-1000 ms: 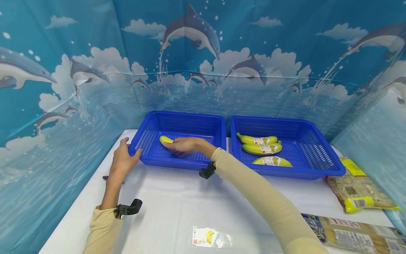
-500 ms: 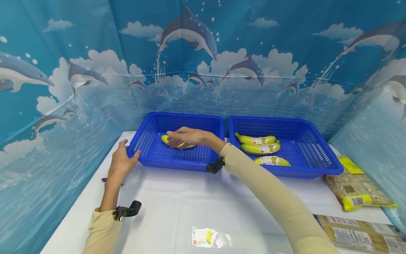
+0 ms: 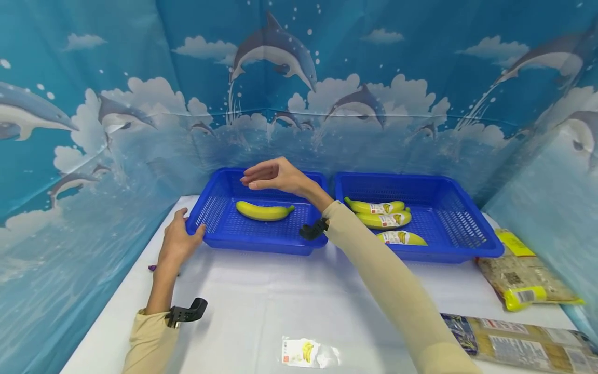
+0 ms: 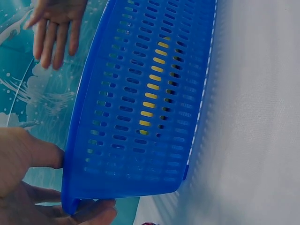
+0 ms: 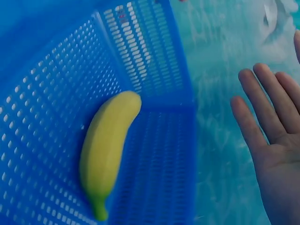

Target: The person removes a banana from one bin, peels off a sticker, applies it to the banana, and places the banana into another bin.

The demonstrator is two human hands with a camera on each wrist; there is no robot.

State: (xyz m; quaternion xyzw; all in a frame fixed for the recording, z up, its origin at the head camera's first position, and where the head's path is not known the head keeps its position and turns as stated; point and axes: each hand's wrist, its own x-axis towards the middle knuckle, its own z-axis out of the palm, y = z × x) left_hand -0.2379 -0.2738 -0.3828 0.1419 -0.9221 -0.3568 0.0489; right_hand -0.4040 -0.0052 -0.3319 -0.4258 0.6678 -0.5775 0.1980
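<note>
A yellow banana [image 3: 263, 212] lies by itself on the floor of the left blue plastic basket [image 3: 261, 246]. At that basket's left corner my left hand [image 3: 179, 240] grips the rim; in the left wrist view the thumb [image 4: 44, 153] lies on one side of the rim and the fingers [image 4: 96, 211] on the other. My right hand [image 3: 275, 176] is raised over the back of the same basket, fingers extended and holding nothing. The right wrist view shows its open palm [image 5: 286, 159] beyond the basket wall, apart from the banana.
Beside it stands a second blue basket [image 3: 434, 253] with three labelled bananas [image 3: 384, 220]. A bag of grain-like food [image 3: 518, 275] and long noodle-like packs [image 3: 523, 347] lie at right. A clear packet with a banana picture [image 3: 303, 352] lies in front; a small purple item [image 3: 152, 268] is left.
My right hand has let go of the banana and risen up and back from it, leaving it in full view. The left hand has stayed at the basket rim.
</note>
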